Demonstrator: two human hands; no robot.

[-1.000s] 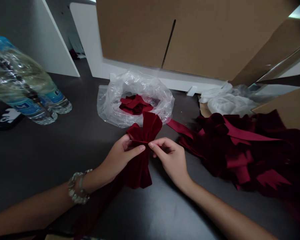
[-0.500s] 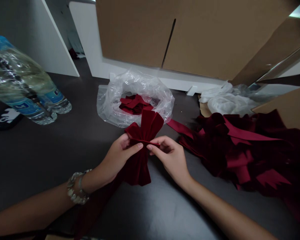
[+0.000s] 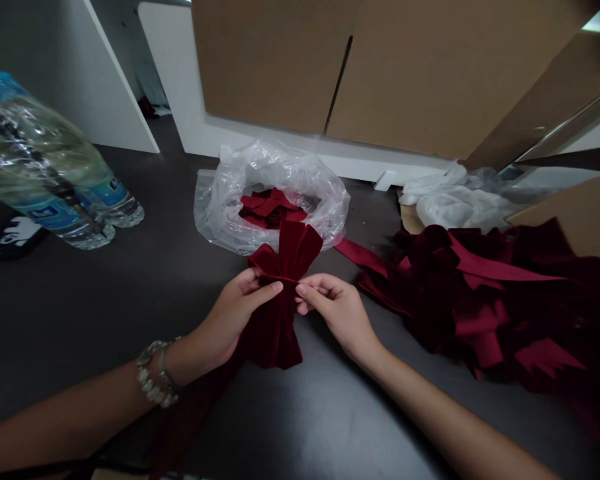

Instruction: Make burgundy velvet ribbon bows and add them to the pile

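Both hands pinch, thumbs facing inward, forearms angled.

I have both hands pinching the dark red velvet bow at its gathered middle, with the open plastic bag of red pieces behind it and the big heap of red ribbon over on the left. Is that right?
Not quite: the heap of red ribbon lies on the right, as the head view shows. The rest holds.

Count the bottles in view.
2 visible, side by side on the left of the desk: the nearer bottle, and the other bottle just right of it. Others may be hidden.
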